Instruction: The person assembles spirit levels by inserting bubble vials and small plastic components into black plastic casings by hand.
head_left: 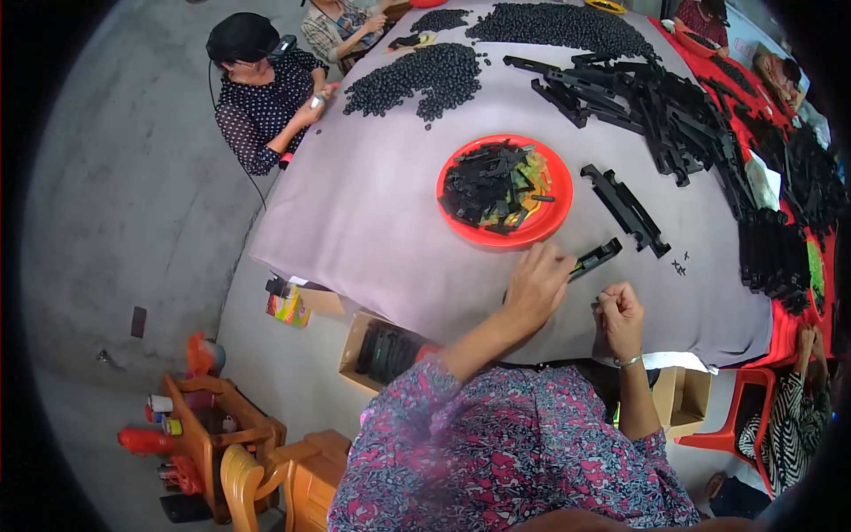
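Observation:
My left hand (pixel 537 291) lies across a long black plastic bar (pixel 597 257) near the table's front edge, its fingers bent round it. The bar's middle is hidden under the hand. My right hand (pixel 620 317), a bracelet at its wrist, is raised just right of the bar. Its fingers are pinched together; whatever is between them is too small to name. Beyond my left hand stands a red round basin (pixel 557 220) with many short black strips (pixel 483 182) and some yellow-green pieces (pixel 534 174). Another black bar (pixel 626 209) rests to the basin's right.
Heaps of small black round parts (pixel 417 82) and black bars (pixel 651 111) cover the table's far side. Tiny black pieces (pixel 680 264) lie at right. Cardboard boxes (pixel 355 348) and a wooden chair (pixel 292 479) stand below. A person (pixel 266 97) works at the left edge, others farther round.

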The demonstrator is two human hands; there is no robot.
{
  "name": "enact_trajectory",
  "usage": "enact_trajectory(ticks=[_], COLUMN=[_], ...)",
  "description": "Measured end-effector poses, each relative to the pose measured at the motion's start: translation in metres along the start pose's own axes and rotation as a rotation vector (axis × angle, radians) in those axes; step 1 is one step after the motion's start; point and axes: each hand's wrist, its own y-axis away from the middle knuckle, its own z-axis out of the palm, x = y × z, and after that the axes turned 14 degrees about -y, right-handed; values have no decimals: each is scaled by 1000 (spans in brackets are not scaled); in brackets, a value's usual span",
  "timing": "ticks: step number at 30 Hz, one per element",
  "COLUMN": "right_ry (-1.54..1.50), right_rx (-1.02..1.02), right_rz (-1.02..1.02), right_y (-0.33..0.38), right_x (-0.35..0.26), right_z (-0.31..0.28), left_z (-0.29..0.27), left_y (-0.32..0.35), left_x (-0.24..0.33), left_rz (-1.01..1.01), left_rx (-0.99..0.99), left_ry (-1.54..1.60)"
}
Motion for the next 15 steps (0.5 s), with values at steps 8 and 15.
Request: enact_trajectory(ticks=[8, 15], right_ry=[119, 391], right_rx=[-63, -50], right_rz=[-138, -312], right_y=[-25, -6], right_x=[9, 1], right_z=[2, 26], left_z=[7, 15], left_y=[54, 68], left_x=[6, -4], left_rz=[22, 58], left_rx=[-87, 1], left_ry=[79, -93])
